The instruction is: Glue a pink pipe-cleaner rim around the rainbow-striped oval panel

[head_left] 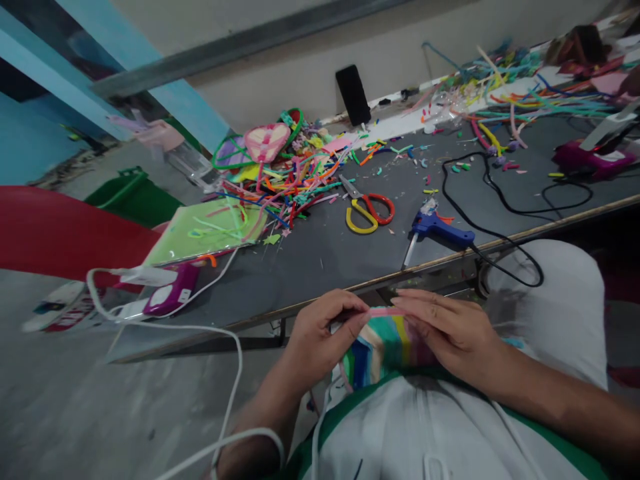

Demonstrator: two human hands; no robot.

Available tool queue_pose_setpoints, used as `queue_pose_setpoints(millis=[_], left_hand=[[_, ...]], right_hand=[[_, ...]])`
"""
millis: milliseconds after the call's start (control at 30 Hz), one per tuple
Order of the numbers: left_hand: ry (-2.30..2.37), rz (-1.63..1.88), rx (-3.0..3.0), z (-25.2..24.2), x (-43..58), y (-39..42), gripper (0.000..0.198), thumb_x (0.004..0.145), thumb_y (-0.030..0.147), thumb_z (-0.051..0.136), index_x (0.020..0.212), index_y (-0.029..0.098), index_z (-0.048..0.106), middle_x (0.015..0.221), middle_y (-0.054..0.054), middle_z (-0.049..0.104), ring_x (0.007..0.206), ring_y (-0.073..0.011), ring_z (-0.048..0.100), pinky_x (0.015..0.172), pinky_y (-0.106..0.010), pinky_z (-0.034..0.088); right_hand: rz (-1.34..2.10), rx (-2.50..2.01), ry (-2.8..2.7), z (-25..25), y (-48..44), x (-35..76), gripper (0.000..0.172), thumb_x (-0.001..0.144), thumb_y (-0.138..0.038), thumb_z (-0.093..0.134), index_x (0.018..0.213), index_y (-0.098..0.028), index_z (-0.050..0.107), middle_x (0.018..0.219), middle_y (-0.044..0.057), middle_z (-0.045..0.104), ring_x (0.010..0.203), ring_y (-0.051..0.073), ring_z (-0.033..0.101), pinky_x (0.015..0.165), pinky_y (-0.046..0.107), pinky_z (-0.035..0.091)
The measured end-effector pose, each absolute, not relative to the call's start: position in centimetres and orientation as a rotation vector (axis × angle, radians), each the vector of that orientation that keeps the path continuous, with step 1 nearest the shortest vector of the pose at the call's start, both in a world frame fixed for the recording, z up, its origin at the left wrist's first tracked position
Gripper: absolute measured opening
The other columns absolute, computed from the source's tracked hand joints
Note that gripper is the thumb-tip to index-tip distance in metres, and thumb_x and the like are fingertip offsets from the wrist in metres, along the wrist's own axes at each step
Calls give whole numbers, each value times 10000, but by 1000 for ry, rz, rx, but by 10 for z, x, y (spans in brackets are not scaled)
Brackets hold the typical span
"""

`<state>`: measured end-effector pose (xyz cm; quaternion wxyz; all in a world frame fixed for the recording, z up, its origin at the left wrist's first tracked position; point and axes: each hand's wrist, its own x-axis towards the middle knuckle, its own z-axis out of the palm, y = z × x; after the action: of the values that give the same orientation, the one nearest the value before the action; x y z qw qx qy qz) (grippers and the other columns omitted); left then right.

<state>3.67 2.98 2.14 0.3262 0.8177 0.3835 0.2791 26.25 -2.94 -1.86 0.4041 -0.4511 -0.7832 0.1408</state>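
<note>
Your left hand [323,337] and right hand [457,337], slightly apart, both pinch the pink strip [386,311] topping the striped piece [385,350], just off the surface's [310,267] near edge. Labels on the purple device [167,298], by the near-left corner, are unreadably small.

Striped multicoloured piece [383,347], pink strip [387,311], blue glue gun [444,231], grey tabletop [290,273]

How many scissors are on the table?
1. The scissors lie on the grey table, between the pile of colourful strips and the blue glue gun. More could be hidden under the pile.
</note>
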Motion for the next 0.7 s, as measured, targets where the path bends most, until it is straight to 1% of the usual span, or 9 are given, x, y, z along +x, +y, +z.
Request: queue_pose_setpoints(millis=[100, 200, 400, 600, 700], left_hand=[[1020, 756, 2131, 20, 38, 30, 55, 857, 192, 605, 860, 161, 650, 842, -43, 669, 774, -137, 629, 695, -233, 491], [1037, 758, 2115, 18, 38, 29, 63, 859, 198, 599, 841, 156, 642, 822, -44, 664, 743, -135, 622, 666, -233, 486], [1060, 745, 2139, 19, 40, 29, 88, 861, 215, 594, 812, 156, 637, 794, -45, 665, 720, -138, 616, 651, -244, 485], [976, 830, 2301, 23, 39, 32, 46, 844, 163, 607, 831, 160, 650, 811, -51, 663, 806, -154, 623, 730, -260, 505], [984, 872, 2406, 24, 36, 30, 57, 832, 130, 615, 848, 159, 661, 814, -50, 658, 833, -157, 619, 760, -261, 508]], right_hand=[[333, -1137, -1998, -20, -31, 265, 416, 877, -23, 442, 1204, -225, 601, 1221, 36, 680, 1136, 136, 623, 919, 264, 541], [325, -1141, -1995, -21, -32, 266, 412, 878, -27, 432, 1187, -236, 608, 1197, 30, 691, 1112, 138, 638, 896, 263, 552], [344, -1169, -1963, -22, -31, 264, 407, 860, -17, 441, 1140, -239, 634, 1161, 31, 707, 1076, 148, 657, 896, 286, 557], [351, -1149, -1917, -20, -30, 262, 455, 797, 20, 446, 1103, -236, 664, 1103, 25, 732, 1021, 160, 686, 868, 295, 575], [349, -1156, -1909, -21, -31, 262, 457, 785, 22, 460, 1101, -235, 668, 1089, 19, 737, 1010, 163, 691, 871, 295, 576]])
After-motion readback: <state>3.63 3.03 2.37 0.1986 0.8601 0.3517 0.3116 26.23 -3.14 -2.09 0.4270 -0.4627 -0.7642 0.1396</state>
